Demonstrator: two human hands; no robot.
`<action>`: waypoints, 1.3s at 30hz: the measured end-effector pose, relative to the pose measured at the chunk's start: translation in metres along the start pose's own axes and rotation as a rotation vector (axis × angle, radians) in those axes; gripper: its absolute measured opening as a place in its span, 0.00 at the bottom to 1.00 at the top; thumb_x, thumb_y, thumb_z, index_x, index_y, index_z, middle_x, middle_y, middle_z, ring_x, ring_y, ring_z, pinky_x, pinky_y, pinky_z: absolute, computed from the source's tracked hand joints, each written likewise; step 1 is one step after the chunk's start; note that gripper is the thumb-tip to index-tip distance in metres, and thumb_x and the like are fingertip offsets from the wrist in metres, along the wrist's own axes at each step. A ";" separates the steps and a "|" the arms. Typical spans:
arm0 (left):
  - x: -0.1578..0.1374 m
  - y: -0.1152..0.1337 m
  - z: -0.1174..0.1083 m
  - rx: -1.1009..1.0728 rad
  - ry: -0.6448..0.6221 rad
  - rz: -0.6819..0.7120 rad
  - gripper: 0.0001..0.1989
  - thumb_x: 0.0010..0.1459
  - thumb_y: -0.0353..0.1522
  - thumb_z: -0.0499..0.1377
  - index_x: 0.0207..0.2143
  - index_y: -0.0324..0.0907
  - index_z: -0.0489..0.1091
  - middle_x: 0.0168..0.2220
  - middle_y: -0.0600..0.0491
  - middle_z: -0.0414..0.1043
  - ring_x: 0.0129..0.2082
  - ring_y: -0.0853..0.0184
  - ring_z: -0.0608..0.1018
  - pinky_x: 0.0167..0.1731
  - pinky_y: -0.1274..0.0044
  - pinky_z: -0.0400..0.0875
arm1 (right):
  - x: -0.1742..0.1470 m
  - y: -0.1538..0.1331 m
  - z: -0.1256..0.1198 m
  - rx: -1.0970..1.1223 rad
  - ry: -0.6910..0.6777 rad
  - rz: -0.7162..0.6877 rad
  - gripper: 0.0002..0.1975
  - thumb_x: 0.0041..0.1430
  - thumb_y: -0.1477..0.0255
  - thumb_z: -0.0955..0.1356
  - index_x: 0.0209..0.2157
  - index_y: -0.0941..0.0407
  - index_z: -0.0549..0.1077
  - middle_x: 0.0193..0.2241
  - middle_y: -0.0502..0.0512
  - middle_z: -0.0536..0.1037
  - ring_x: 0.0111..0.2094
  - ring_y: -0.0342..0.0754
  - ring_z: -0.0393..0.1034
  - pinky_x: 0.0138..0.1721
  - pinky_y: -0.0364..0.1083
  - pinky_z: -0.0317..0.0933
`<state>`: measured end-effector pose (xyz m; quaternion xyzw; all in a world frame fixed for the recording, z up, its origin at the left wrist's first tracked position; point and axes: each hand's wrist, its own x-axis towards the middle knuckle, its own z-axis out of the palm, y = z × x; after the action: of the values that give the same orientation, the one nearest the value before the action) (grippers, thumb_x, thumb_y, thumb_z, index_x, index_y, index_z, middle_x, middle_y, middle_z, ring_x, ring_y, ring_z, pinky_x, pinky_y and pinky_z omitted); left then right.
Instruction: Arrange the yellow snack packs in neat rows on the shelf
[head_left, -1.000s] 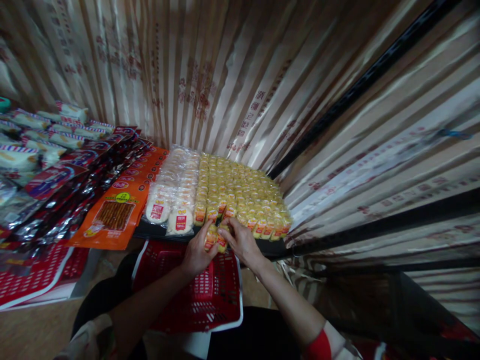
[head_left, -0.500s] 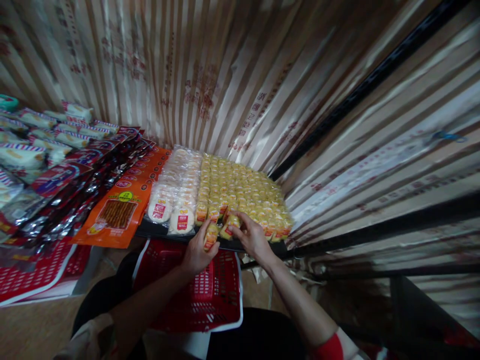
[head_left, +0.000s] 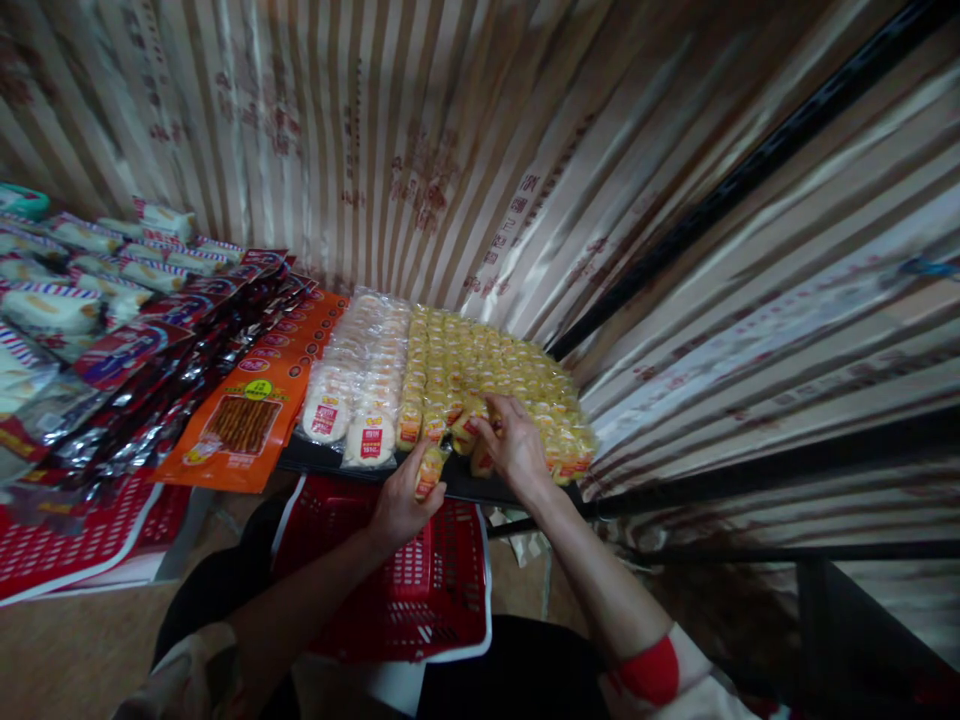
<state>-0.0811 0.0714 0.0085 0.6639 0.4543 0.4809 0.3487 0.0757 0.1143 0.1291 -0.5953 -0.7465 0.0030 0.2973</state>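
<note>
Between the thumb and fingers of my left hand (head_left: 405,505) is a small yellow snack packet (head_left: 430,472) with a red and white label, held at the shelf's front edge. My right hand (head_left: 517,450) is closed on another yellow snack packet (head_left: 466,425) at the front of the rows. Behind both hands, many similar yellow packets (head_left: 502,360) stand in tight rows on the black shelf (head_left: 322,458). To their left lie clear packs of round white crackers (head_left: 369,440) with red labels.
An orange snack bag (head_left: 217,450) and dark red packs (head_left: 202,350) lie left of the crackers, then white striped-edge packs (head_left: 120,290). A red basket (head_left: 450,610) sits below the shelf. Striped sheeting (head_left: 375,120) and a black post (head_left: 675,230) stand behind.
My right hand and its packet have shifted slightly up toward the rows. The left hand still holds its packet near the edge. The whole view has shifted a little.
</note>
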 end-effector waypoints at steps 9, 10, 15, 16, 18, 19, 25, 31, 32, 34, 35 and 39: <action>0.001 0.006 -0.001 -0.005 -0.018 -0.027 0.31 0.52 0.30 0.57 0.59 0.43 0.54 0.57 0.48 0.64 0.55 0.62 0.69 0.56 0.68 0.63 | 0.015 -0.005 0.010 0.025 -0.010 0.021 0.15 0.56 0.69 0.65 0.45 0.56 0.70 0.38 0.60 0.73 0.38 0.53 0.69 0.40 0.52 0.66; 0.002 0.006 -0.002 -0.004 -0.023 -0.031 0.31 0.52 0.30 0.57 0.59 0.43 0.54 0.57 0.48 0.64 0.55 0.62 0.69 0.56 0.68 0.63 | 0.017 -0.004 0.012 0.021 -0.010 0.017 0.15 0.55 0.69 0.65 0.45 0.56 0.70 0.38 0.60 0.74 0.38 0.52 0.70 0.40 0.52 0.66; 0.002 0.006 -0.002 -0.008 -0.021 -0.014 0.31 0.52 0.30 0.56 0.59 0.42 0.54 0.57 0.48 0.64 0.55 0.62 0.68 0.56 0.67 0.63 | 0.020 0.003 0.020 0.007 -0.109 -0.066 0.15 0.55 0.73 0.65 0.45 0.54 0.70 0.38 0.57 0.75 0.39 0.50 0.70 0.42 0.49 0.65; 0.002 0.006 -0.001 -0.010 -0.022 -0.006 0.30 0.52 0.30 0.56 0.59 0.42 0.54 0.57 0.47 0.64 0.55 0.62 0.68 0.56 0.67 0.63 | 0.020 0.004 0.021 -0.003 -0.135 -0.087 0.15 0.55 0.74 0.65 0.46 0.54 0.70 0.38 0.57 0.75 0.39 0.50 0.70 0.42 0.49 0.65; 0.002 0.006 -0.002 -0.012 -0.026 0.001 0.30 0.52 0.30 0.56 0.58 0.42 0.55 0.57 0.47 0.64 0.56 0.62 0.68 0.57 0.67 0.62 | 0.019 0.007 0.023 -0.013 -0.173 -0.131 0.16 0.55 0.75 0.65 0.46 0.54 0.70 0.39 0.58 0.75 0.41 0.51 0.70 0.44 0.49 0.65; 0.002 0.007 -0.002 -0.013 -0.031 0.001 0.29 0.52 0.30 0.56 0.58 0.42 0.55 0.57 0.47 0.64 0.56 0.62 0.68 0.57 0.67 0.62 | 0.018 0.008 0.024 -0.009 -0.184 -0.148 0.16 0.55 0.76 0.65 0.47 0.54 0.70 0.40 0.58 0.75 0.42 0.51 0.70 0.45 0.50 0.64; 0.003 0.008 -0.003 -0.013 -0.044 -0.004 0.29 0.52 0.29 0.55 0.57 0.41 0.56 0.56 0.46 0.64 0.56 0.61 0.68 0.56 0.66 0.62 | 0.013 0.007 0.025 -0.090 -0.206 -0.134 0.13 0.56 0.76 0.65 0.44 0.57 0.71 0.41 0.61 0.71 0.40 0.51 0.67 0.42 0.49 0.64; 0.003 0.009 -0.004 -0.019 -0.064 -0.022 0.29 0.52 0.29 0.56 0.57 0.42 0.56 0.56 0.47 0.64 0.56 0.61 0.68 0.56 0.67 0.62 | 0.007 0.000 0.020 -0.368 -0.191 -0.187 0.13 0.54 0.72 0.68 0.43 0.51 0.72 0.39 0.58 0.73 0.43 0.56 0.61 0.42 0.53 0.59; 0.003 0.009 -0.004 -0.018 -0.065 -0.023 0.29 0.52 0.29 0.56 0.57 0.42 0.56 0.56 0.47 0.64 0.56 0.61 0.68 0.56 0.67 0.62 | 0.007 0.000 0.021 -0.388 -0.188 -0.199 0.14 0.54 0.71 0.68 0.44 0.51 0.72 0.40 0.58 0.74 0.43 0.56 0.61 0.42 0.53 0.58; 0.003 0.009 -0.004 -0.012 -0.063 -0.023 0.29 0.52 0.29 0.56 0.58 0.42 0.56 0.56 0.47 0.64 0.56 0.62 0.68 0.56 0.68 0.62 | 0.006 0.000 0.022 -0.420 -0.189 -0.225 0.15 0.55 0.71 0.68 0.46 0.52 0.71 0.41 0.57 0.74 0.43 0.56 0.60 0.43 0.53 0.57; 0.002 0.009 -0.003 -0.007 -0.058 -0.023 0.29 0.52 0.29 0.56 0.58 0.42 0.56 0.56 0.48 0.64 0.56 0.62 0.68 0.56 0.68 0.62 | 0.005 0.000 0.022 -0.431 -0.190 -0.231 0.15 0.56 0.71 0.67 0.46 0.52 0.71 0.41 0.57 0.74 0.44 0.56 0.60 0.44 0.53 0.57; 0.001 0.007 -0.002 0.002 -0.019 -0.033 0.29 0.52 0.30 0.55 0.57 0.42 0.56 0.56 0.48 0.65 0.55 0.63 0.68 0.56 0.68 0.62 | 0.002 0.001 0.024 -0.423 -0.155 -0.209 0.19 0.57 0.69 0.67 0.51 0.53 0.68 0.46 0.57 0.72 0.47 0.57 0.59 0.46 0.53 0.57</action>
<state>-0.0807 0.0703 0.0158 0.6612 0.4625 0.4682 0.3602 0.0658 0.1243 0.1100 -0.5621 -0.8084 -0.1386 0.1066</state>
